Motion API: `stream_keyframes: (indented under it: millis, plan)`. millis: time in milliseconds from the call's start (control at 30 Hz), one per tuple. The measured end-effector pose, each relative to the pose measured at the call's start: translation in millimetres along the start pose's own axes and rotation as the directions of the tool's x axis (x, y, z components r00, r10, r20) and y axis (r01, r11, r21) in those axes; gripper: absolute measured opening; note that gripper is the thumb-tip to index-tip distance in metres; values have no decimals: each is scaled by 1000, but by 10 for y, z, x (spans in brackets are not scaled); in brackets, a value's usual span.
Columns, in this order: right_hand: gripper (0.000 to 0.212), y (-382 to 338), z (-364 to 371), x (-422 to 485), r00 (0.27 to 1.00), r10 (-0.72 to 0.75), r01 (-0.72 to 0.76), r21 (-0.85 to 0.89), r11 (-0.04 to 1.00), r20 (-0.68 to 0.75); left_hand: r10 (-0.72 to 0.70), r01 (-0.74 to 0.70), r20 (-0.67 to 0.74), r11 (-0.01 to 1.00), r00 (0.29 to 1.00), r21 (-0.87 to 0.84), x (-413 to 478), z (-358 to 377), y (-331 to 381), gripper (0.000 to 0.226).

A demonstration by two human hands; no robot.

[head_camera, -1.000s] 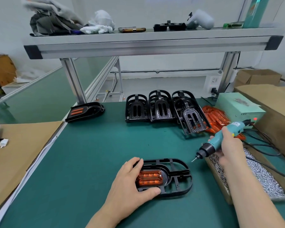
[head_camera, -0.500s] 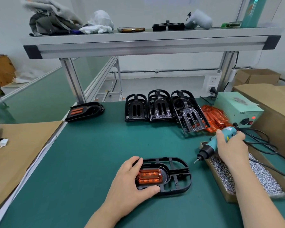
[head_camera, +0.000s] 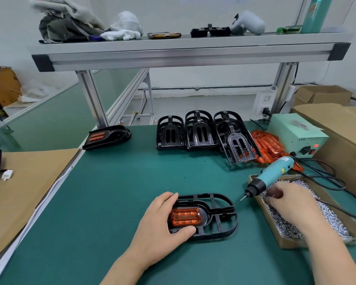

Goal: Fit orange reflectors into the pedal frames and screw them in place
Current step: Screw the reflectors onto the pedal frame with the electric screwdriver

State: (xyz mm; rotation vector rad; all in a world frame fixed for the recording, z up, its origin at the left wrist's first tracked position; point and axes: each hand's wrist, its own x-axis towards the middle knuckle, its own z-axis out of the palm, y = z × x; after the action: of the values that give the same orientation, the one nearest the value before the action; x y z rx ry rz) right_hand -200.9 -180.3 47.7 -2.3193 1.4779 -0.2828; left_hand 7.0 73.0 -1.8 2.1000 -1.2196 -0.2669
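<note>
The left hand grips the pedal frame, orange reflector seated inside, near-centre on the desk. The right hand reaches into the screw box, apparently pinching screws; the electric screwdriver rests on the box's far-left rim.

Right hand released screwdriver, now in screw box.

Setting: small factory assembly station.
Green-matted surface under aluminium shelf; stacked pedal frames, screw box, electric screwdriver, power supply beyond the fingers.
</note>
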Motion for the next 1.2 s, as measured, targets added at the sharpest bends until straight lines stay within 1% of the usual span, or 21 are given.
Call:
stream_keyframes:
  millis: [33,100,300,367,467,733,867,967,1100,1200]
  plan:
    - [16,10,12,7,1000,-2,2,12,1000,-24,3,-3,-3,1000,1000,2,2,-2,0,94]
    - [21,36,24,12,998,1,1,31,1000,-59,5,-5,-6,1000,1000,-3,2,-8,6,91]
    - [22,117,35,15,980,7,7,69,998,-200,38,-38,-4,999,999,20,-12,-25,25,85]
    - [22,125,53,19,984,-10,21,58,998,-176,49,-49,8,998,999,27,-23,-27,34,83]
    - [20,120,84,24,996,-37,40,38,998,-81,63,-63,23,998,998,31,-40,-24,47,82]
    - [24,77,44,140,996,-49,47,-19,999,-75,85,-86,12,994,996,60,-53,-25,64,84]
    - [29,82,3,167,994,-23,22,-16,1000,-104,80,-81,15,995,997,66,-43,-29,61,84]
    - [27,105,13,128,992,-36,40,27,999,-123,81,-82,15,995,997,64,-45,-27,66,82]
    - [21,88,10,47,985,-45,49,23,999,-168,75,-76,22,996,997,57,-48,-24,75,83]
    - [25,71,-6,7,973,-16,37,87,996,-232,53,-55,34,998,998,39,-48,-16,64,86]
